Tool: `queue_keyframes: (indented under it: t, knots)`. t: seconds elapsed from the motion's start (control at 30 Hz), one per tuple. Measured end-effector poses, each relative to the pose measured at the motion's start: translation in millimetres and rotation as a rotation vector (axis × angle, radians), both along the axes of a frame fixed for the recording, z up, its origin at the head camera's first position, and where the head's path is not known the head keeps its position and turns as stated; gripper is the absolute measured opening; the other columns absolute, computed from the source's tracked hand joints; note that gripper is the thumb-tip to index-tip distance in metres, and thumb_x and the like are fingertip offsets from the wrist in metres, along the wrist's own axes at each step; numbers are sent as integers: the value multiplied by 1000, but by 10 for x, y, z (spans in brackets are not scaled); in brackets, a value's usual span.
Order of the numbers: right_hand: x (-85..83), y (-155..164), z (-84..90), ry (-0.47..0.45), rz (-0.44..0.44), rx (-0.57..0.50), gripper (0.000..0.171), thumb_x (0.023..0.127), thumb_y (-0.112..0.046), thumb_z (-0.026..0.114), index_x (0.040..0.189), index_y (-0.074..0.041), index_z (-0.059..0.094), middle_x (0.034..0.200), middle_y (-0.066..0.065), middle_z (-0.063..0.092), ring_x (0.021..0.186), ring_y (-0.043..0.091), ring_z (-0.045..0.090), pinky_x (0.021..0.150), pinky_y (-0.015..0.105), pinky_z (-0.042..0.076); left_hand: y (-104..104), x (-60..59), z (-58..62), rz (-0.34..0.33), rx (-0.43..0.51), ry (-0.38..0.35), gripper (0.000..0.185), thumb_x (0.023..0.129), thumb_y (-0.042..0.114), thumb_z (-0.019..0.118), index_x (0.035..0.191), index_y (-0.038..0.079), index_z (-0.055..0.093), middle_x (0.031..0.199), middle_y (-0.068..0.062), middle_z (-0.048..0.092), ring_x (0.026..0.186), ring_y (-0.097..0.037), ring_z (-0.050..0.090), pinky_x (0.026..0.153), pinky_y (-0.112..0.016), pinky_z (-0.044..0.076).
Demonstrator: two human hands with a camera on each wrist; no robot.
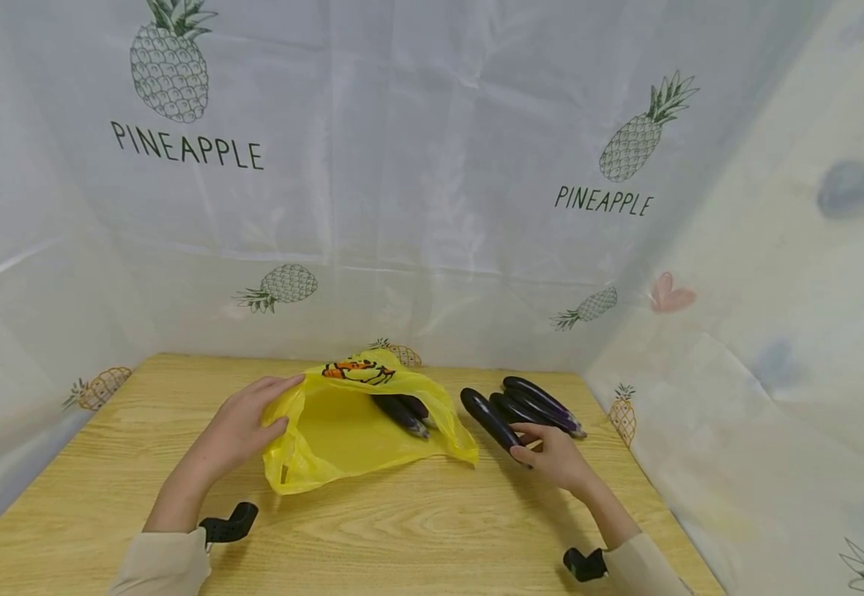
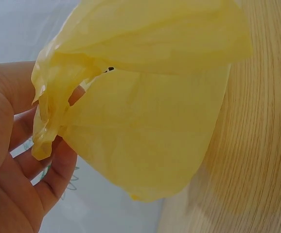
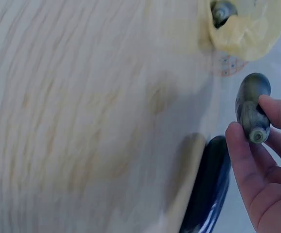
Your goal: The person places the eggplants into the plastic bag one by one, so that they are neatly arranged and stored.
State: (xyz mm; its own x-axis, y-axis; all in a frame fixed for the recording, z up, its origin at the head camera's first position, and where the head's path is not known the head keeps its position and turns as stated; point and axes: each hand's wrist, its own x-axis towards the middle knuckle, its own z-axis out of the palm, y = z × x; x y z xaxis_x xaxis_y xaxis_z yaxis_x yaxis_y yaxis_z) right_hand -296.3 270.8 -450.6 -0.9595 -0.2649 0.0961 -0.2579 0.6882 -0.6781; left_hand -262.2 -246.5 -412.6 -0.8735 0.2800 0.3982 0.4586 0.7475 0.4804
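Observation:
A yellow plastic bag (image 1: 350, 439) lies open on the wooden table (image 1: 417, 538), with two dark eggplants (image 1: 402, 411) inside near its mouth. My left hand (image 1: 279, 406) grips the bag's bunched left rim (image 2: 48, 121) and lifts it; the fingers (image 2: 19, 160) curl behind the plastic. To the right of the bag lie three more eggplants (image 1: 536, 403). My right hand (image 1: 529, 443) pinches the near stem end of the closest eggplant (image 1: 490, 419), which shows between thumb and fingers as eggplant (image 3: 251, 104). Another eggplant (image 3: 208, 189) lies just under that hand.
A white curtain (image 1: 432, 207) printed with pineapples closes in the table at the back and both sides, close behind the eggplants on the right. Bare wood stretches along the front of the table. Black wrist mounts (image 1: 229, 523) sit on both forearms.

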Motion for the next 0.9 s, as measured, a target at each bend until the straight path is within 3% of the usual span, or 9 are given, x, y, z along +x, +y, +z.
queue_keyframes:
  t: [0.43, 0.7, 0.9]
  knots:
    - [80, -285, 172, 24, 69, -44, 47, 102, -20, 74, 146, -8, 64, 119, 16, 72, 87, 38, 75, 64, 29, 58, 23, 8, 19, -9, 10, 15, 66, 95, -1, 73, 157, 8, 52, 143, -20, 62, 125, -45, 62, 99, -64, 54]
    - [125, -480, 218, 49, 127, -47, 46, 103, -19, 72, 146, -8, 64, 119, 15, 72, 85, 30, 76, 68, 28, 60, 33, 12, 27, -8, 8, 16, 66, 94, -1, 73, 157, 8, 53, 144, -21, 62, 127, -47, 61, 99, -66, 54]
    - [137, -639, 206, 26, 155, -70, 45, 103, -17, 72, 146, -9, 64, 119, 18, 71, 86, 34, 76, 71, 41, 64, 49, 1, 17, -10, 1, 38, 66, 93, -3, 73, 155, 6, 54, 140, -20, 64, 127, -47, 61, 101, -66, 53]
